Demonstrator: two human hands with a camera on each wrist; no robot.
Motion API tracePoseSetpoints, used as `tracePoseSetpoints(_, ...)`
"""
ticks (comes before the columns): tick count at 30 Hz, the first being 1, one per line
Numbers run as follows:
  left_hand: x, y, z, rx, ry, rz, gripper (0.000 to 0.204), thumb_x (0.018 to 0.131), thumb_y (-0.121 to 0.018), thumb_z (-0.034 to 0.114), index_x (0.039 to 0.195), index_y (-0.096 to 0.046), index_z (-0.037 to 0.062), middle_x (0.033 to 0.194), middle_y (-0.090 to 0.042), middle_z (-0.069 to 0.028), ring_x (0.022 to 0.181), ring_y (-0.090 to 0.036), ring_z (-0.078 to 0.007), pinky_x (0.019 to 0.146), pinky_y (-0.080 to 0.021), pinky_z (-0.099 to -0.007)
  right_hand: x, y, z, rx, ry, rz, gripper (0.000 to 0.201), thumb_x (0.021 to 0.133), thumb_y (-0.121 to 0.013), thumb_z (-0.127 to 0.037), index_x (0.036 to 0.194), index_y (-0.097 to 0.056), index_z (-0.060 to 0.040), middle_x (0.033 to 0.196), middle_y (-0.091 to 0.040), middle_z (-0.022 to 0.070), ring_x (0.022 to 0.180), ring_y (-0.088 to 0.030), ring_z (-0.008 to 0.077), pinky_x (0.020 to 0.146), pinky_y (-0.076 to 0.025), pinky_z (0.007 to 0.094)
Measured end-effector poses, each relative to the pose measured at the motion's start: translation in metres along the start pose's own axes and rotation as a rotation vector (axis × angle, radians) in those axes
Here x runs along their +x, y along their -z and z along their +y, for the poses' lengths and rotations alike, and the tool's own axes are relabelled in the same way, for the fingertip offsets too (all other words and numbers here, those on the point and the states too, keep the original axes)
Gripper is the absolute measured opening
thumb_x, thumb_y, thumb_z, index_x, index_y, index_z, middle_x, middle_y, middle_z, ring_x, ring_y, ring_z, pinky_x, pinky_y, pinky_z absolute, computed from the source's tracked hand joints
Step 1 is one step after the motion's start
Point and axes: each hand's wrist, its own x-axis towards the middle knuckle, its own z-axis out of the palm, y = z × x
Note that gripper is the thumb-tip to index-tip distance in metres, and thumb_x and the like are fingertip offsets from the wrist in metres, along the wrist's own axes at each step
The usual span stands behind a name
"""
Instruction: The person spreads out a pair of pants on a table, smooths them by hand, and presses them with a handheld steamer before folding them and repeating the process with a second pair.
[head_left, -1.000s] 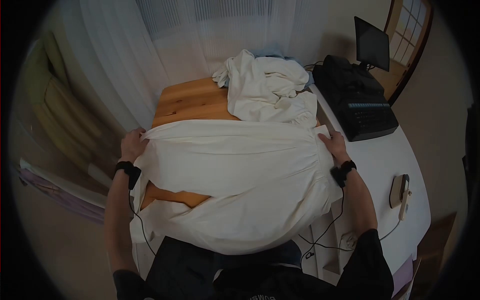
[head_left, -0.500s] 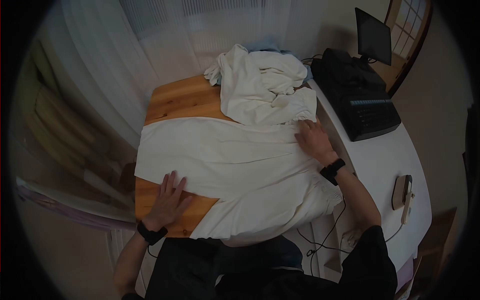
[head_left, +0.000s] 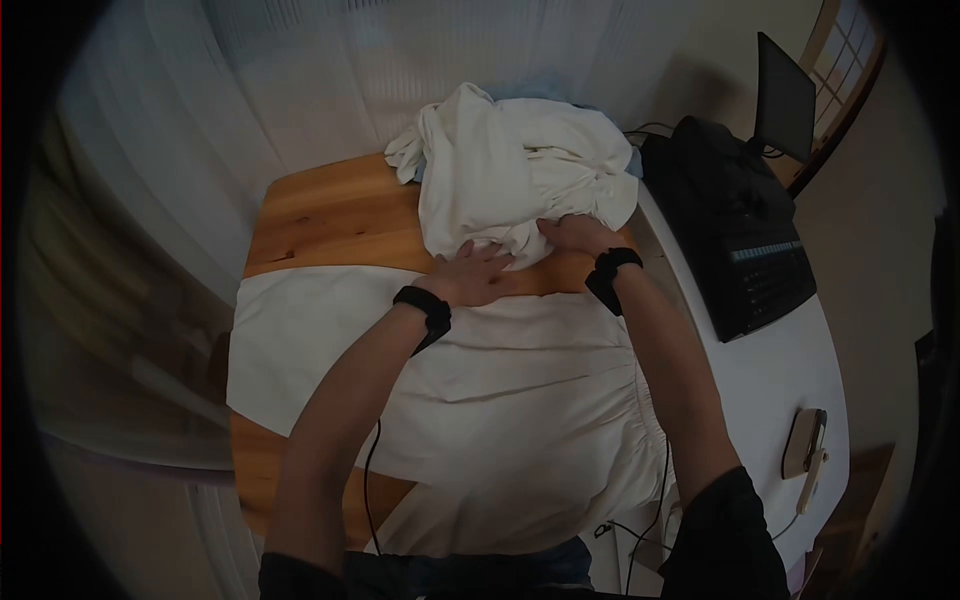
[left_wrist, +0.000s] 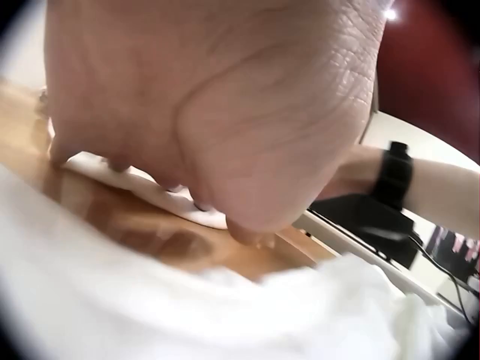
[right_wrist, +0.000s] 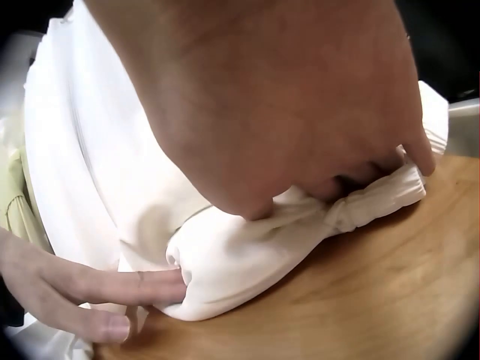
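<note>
A bunched white garment (head_left: 480, 170) with a gathered edge lies at the back of the wooden table (head_left: 330, 220). My left hand (head_left: 470, 278) reaches to its near edge with fingers spread and straight, and two of them poke into a fold in the right wrist view. Beside it my right hand (head_left: 583, 237) bends its fingers over the gathered edge (right_wrist: 379, 199) and holds the cloth there. White trousers (head_left: 500, 390) are laid across the front of the table, elastic waist on the right and legs to the left. My forearms pass over them.
Black office equipment with a keyboard (head_left: 765, 265) and a monitor (head_left: 785, 95) stands on the white desk (head_left: 800, 370) at the right. A small device (head_left: 805, 443) lies nearer. Sheer curtains (head_left: 330, 80) hang behind the table. Cables (head_left: 372, 480) run from both wrists.
Both hands have left the front trousers, which now lie spread flatter. My left hand moved from the left side to the back pile, and my right hand shifted left and back onto it.
</note>
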Motion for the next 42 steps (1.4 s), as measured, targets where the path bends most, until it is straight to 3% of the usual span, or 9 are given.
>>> tracePoseSetpoints(7,0.099,0.037,-0.059,0.07,0.073,0.031,0.073,0.097,-0.035,0.069,0.161,-0.022,0.036,0.17,-0.012,-0.0001,0.156,-0.005,-0.0353,0.122,-0.004,-0.0631,0.092,-0.011,0.023,-0.098,0.287,0.504,0.062,0.096,-0.055,-0.05,0.145,-0.052,-0.0119,0.151,-0.05,0.0148,0.137,-0.047,0.0347,0.116,-0.034,0.0409)
tracePoseSetpoints(10,0.133,0.047,-0.075,-0.059,-0.041,0.026,0.076,0.097,-0.034,0.07,0.161,-0.023,0.031,0.17,-0.017,-0.0041,0.156,-0.009,-0.0299,0.126,-0.004,-0.0433,0.116,-0.01,0.028,-0.025,0.209,0.378,0.068,0.095,-0.051,-0.054,0.15,-0.045,-0.0151,0.155,-0.045,0.0145,0.141,-0.042,0.036,0.118,-0.03,0.0455)
tracePoseSetpoints(16,0.145,0.047,-0.065,-0.017,0.124,0.054,0.079,0.098,-0.03,0.07,0.16,-0.029,0.0213,0.168,-0.022,-0.0067,0.155,-0.017,-0.0292,0.126,-0.012,-0.0399,0.106,-0.008,0.028,-0.053,-0.018,0.217,0.086,0.094,-0.039,-0.068,0.162,-0.021,-0.019,0.168,-0.019,0.0129,0.155,-0.014,0.0352,0.123,-0.006,0.0579)
tracePoseSetpoints(21,0.106,0.044,-0.043,-0.012,0.256,0.093,0.078,0.097,-0.029,0.07,0.16,-0.029,0.0244,0.169,-0.017,-0.0059,0.156,-0.013,-0.03,0.125,-0.009,-0.0521,0.053,0.007,0.042,-0.174,0.201,0.252,0.058,0.094,-0.06,-0.043,0.141,-0.054,-0.0095,0.14,-0.057,0.0215,0.129,-0.054,0.0398,0.108,-0.044,0.0445)
tracePoseSetpoints(26,0.059,0.017,-0.066,0.06,-0.04,0.185,0.065,0.099,-0.045,0.054,0.147,-0.05,0.0107,0.162,-0.031,-0.0161,0.147,-0.032,-0.0358,0.12,-0.03,-0.045,-0.038,0.018,0.055,-0.272,0.178,0.066,0.055,0.093,-0.062,-0.04,0.134,-0.058,-0.0043,0.131,-0.062,0.0229,0.12,-0.06,0.0388,0.1,-0.05,0.0467)
tracePoseSetpoints(31,-0.12,-0.017,-0.066,-0.007,-0.101,0.384,0.05,0.102,-0.053,0.041,0.131,-0.06,0.0013,0.141,-0.053,-0.022,0.131,-0.048,-0.0363,0.109,-0.042,-0.0407,-0.203,-0.016,0.037,-0.38,0.414,0.176,0.064,0.097,-0.061,-0.042,0.147,-0.046,-0.0052,0.151,-0.044,0.0244,0.141,-0.042,0.0418,0.115,-0.038,0.0482)
tracePoseSetpoints(34,-0.274,-0.048,-0.025,-0.261,-0.08,0.54,0.037,0.101,-0.06,0.029,0.126,-0.064,0.0006,0.129,-0.063,-0.0192,0.115,-0.061,-0.0335,0.1,-0.049,-0.0392,-0.301,-0.044,0.02,-0.235,0.489,-0.11,0.069,0.1,-0.055,-0.047,0.157,-0.034,-0.0134,0.162,-0.027,0.0219,0.152,-0.021,0.0421,0.122,-0.023,0.055)
tracePoseSetpoints(38,-0.434,-0.167,0.015,-1.049,0.393,0.672,0.019,0.096,-0.068,0.014,0.104,-0.072,-0.0031,0.092,-0.073,-0.0143,0.09,-0.07,-0.0194,0.081,-0.053,-0.0294,-0.35,-0.096,0.024,-0.234,0.369,-0.162,0.07,0.103,-0.048,-0.052,0.161,-0.025,-0.0209,0.167,-0.016,0.019,0.154,-0.009,0.0423,0.121,-0.013,0.0646)
tracePoseSetpoints(42,-0.45,-0.305,0.001,-0.981,0.55,0.609,0.039,0.092,-0.073,0.017,0.126,-0.062,-0.0004,0.122,-0.064,-0.0191,0.111,-0.063,-0.0252,0.093,-0.051,-0.0353,-0.335,-0.107,0.028,-0.219,0.312,-0.008,0.072,0.102,-0.048,-0.055,0.161,-0.025,-0.0218,0.168,-0.013,0.019,0.155,-0.004,0.0415,0.12,-0.009,0.0664)
